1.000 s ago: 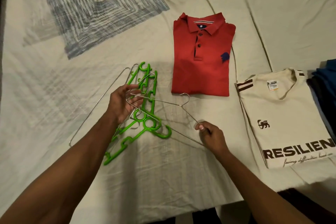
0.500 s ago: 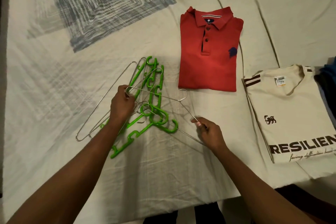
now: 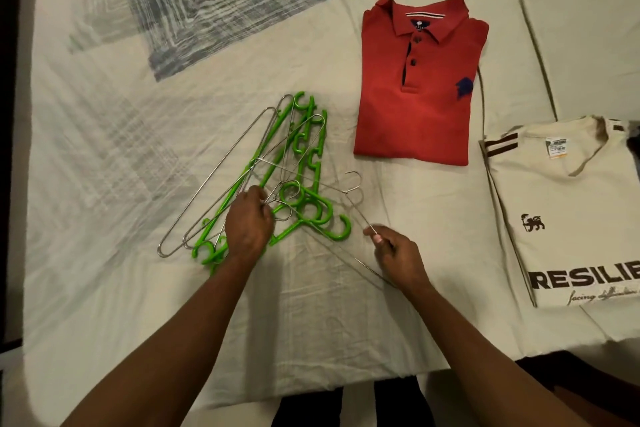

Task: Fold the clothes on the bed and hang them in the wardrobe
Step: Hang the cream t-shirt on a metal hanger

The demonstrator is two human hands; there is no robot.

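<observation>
The bed (image 3: 104,288) carried a folded cream T-shirt (image 3: 571,218) at the right edge, a folded red polo (image 3: 415,97) beside it, and a tangle of green and wire hangers (image 3: 298,163). The left hand (image 3: 247,222) gripped the tangle (fingers curled among hooks); the right hand (image 3: 398,253) pinched one wire hanger (image 3: 349,211)

Seen from above: a pale bed sheet (image 3: 104,288) with a grey striped square print. Left hand (image 3: 248,224) curled down on a tangle of green and wire hangers (image 3: 304,149). Right hand (image 3: 398,255) pinching one arm of a separate wire hanger (image 3: 349,191), hook toward a folded red polo shirt (image 3: 419,87). At right, a folded cream T-shirt (image 3: 571,204), lettering partly cut off.
</observation>
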